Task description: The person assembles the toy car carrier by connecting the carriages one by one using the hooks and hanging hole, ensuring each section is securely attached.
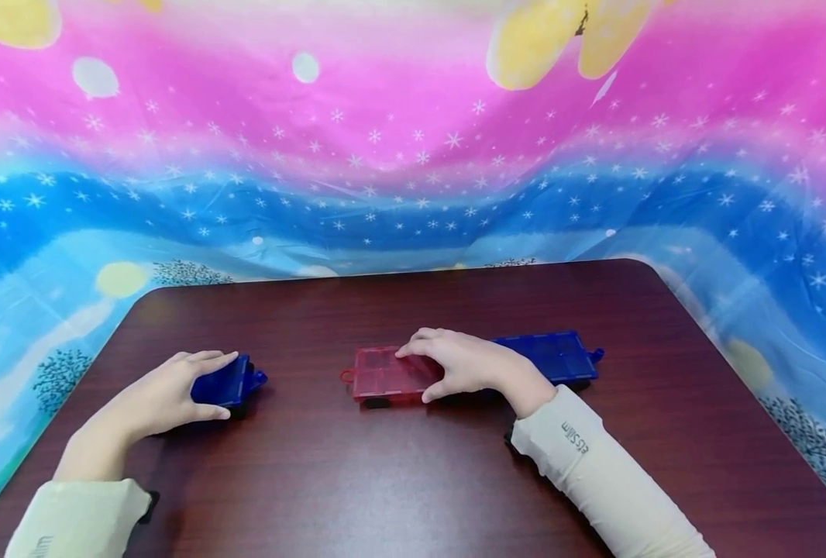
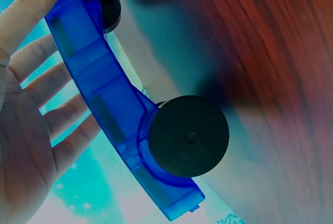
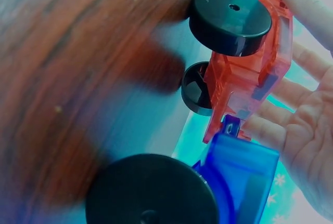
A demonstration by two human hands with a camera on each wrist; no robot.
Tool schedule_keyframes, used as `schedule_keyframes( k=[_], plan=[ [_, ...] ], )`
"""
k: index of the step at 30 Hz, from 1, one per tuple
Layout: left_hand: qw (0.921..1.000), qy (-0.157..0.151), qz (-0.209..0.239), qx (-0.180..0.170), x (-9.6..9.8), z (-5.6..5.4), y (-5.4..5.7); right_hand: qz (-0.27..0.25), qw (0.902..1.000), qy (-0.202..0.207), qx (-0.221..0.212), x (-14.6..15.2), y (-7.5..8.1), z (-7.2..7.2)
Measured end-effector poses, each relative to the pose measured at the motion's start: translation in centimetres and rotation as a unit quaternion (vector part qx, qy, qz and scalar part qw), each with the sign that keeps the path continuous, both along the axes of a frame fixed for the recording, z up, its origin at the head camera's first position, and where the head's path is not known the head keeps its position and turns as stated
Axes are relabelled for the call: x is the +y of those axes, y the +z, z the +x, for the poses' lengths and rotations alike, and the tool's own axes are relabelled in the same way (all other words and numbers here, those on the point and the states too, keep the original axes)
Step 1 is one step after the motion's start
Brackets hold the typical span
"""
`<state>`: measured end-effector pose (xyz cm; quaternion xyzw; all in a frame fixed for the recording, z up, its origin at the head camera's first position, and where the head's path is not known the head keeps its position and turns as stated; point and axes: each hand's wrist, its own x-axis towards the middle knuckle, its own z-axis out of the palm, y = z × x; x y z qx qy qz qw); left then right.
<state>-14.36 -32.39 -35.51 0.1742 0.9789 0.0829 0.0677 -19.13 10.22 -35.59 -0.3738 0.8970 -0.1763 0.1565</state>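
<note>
My left hand (image 1: 158, 391) grips a translucent blue toy train car base (image 1: 221, 385) across its width, thumb on the near side and fingers on the far side. Black wheels (image 2: 190, 136) show beneath it in the left wrist view, and its hook points right. Toward the table's middle, my right hand (image 1: 472, 361) holds a translucent red toy train car base (image 1: 381, 373) by its sides. A red ring (image 1: 346, 376) sticks out from its left end. Behind the red one is a second blue car base (image 1: 548, 356); their ends meet at a blue coupling (image 3: 231, 125) in the right wrist view.
All the cars are on a dark brown wooden table (image 1: 385, 480) with rounded far corners. A stretch of tabletop separates the left blue car from the red one. A pink and blue snowflake-patterned cloth (image 1: 413, 186) hangs around the far edge and sides.
</note>
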Motion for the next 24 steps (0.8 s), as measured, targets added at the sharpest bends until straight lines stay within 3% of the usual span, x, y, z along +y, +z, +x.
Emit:
schedule_keyframes(
  k=[15,24],
  plan=[
    [0.9993,-0.035,0.014,-0.002,3.7,-0.4,1.3,-0.008,1.0000,0.003,0.003,0.1,-0.2,-0.3],
    [0.9985,-0.050,0.020,-0.013,5.6,-0.7,1.5,-0.011,0.9999,0.005,0.002,0.2,-0.4,-0.3]
  ],
)
